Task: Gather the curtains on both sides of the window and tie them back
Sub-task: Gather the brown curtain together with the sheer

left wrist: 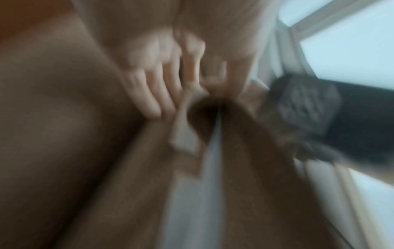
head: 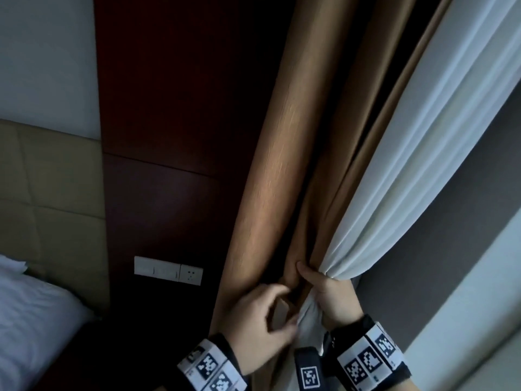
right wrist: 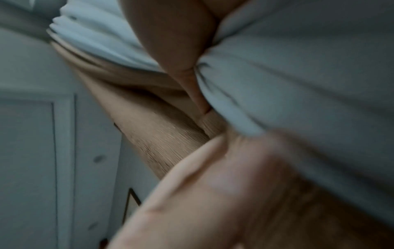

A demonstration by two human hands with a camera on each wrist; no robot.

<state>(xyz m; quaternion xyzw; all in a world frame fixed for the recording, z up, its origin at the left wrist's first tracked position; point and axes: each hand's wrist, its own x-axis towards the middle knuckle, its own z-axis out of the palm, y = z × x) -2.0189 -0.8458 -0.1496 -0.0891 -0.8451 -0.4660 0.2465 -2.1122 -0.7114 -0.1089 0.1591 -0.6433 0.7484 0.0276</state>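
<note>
A tan curtain [head: 270, 179] hangs in thick folds, with a white sheer curtain [head: 423, 150] bunched against its right side. My right hand [head: 318, 286] grips both curtains together low down, thumb on the tan folds. The right wrist view shows the sheer [right wrist: 298, 67] and tan cloth [right wrist: 153, 134] squeezed between the fingers [right wrist: 192, 185]. My left hand [head: 270, 309] sits just left of it, thumb and forefinger curled round a light tan strap. In the blurred left wrist view that strap [left wrist: 184, 134] hangs in a loop beside my fingers [left wrist: 149, 101].
A dark wood wall panel [head: 169, 108] stands left of the curtains, with a white switch and socket plate [head: 169, 270]. Further left are a padded headboard [head: 50, 179] and a bed with white sheets [head: 28, 320]. The window [left wrist: 351, 50] lies to the right.
</note>
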